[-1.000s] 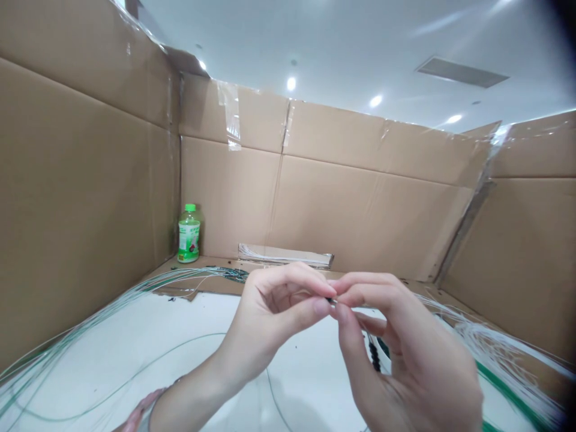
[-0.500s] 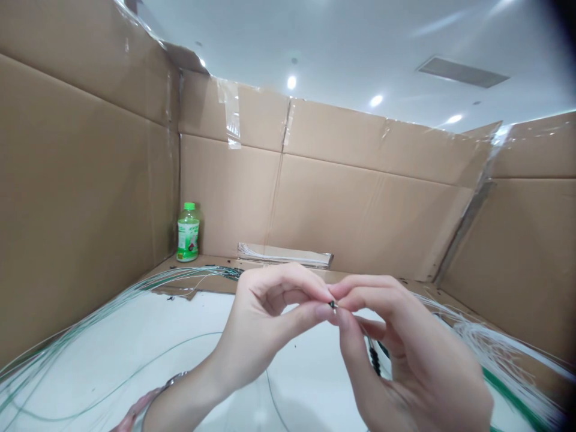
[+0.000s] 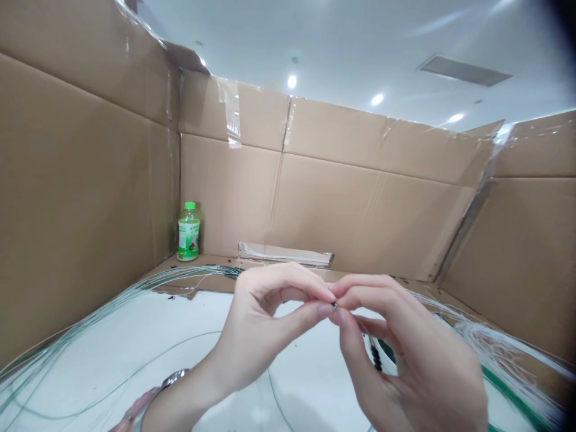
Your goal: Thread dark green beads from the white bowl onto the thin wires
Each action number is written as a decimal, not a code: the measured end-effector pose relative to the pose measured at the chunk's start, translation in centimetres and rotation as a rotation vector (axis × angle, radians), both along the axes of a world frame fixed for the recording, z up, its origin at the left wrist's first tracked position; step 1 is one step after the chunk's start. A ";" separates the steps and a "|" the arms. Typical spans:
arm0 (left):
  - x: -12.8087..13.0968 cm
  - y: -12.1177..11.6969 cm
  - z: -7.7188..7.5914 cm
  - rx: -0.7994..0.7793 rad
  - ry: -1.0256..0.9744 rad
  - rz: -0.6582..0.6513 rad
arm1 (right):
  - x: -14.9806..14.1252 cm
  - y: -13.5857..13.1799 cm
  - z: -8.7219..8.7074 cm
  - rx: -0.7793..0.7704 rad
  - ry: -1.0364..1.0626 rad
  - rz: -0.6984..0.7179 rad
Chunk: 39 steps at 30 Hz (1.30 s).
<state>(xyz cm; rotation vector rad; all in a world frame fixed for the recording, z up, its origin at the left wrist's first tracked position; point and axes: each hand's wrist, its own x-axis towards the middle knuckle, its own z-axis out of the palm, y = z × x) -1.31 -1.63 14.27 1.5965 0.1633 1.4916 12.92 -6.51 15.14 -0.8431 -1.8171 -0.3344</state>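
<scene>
My left hand (image 3: 270,324) pinches a tiny dark piece (image 3: 333,305) between thumb and forefinger, just left of my right fingertips. Thumb and forefinger of my right hand (image 3: 405,354) are closed at the same spot, on what looks like the end of a thin wire. The fingertips of both hands nearly touch. Below the right fingers hangs a short row of black beads or small sleeves (image 3: 376,357) on a thin strand. Most of the strand is hidden by the right hand.
Green and white wires (image 3: 112,306) run along the left side. A bundle of white wires (image 3: 490,342) lies at right. A green-capped bottle (image 3: 189,233) stands in the back left corner. Cardboard walls (image 3: 342,204) surround the white work surface (image 3: 207,360); a flat cardboard holder (image 3: 288,254) sits at the back.
Both hands stay pinched together, with only a slight shift. The small dark piece has moved a touch to the right, and less of it shows. The black row hangs slightly farther right.
</scene>
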 end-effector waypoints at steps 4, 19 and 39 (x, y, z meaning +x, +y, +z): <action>-0.4 0.3 0.3 0.046 0.057 0.057 | 0.4 -0.2 0.1 0.021 -0.045 -0.064; -0.9 -0.2 0.7 0.110 0.180 0.172 | 0.6 0.2 0.1 -0.040 0.018 -0.014; -0.8 -0.2 0.7 0.065 0.133 0.084 | -0.1 1.0 -0.1 -0.239 0.483 0.388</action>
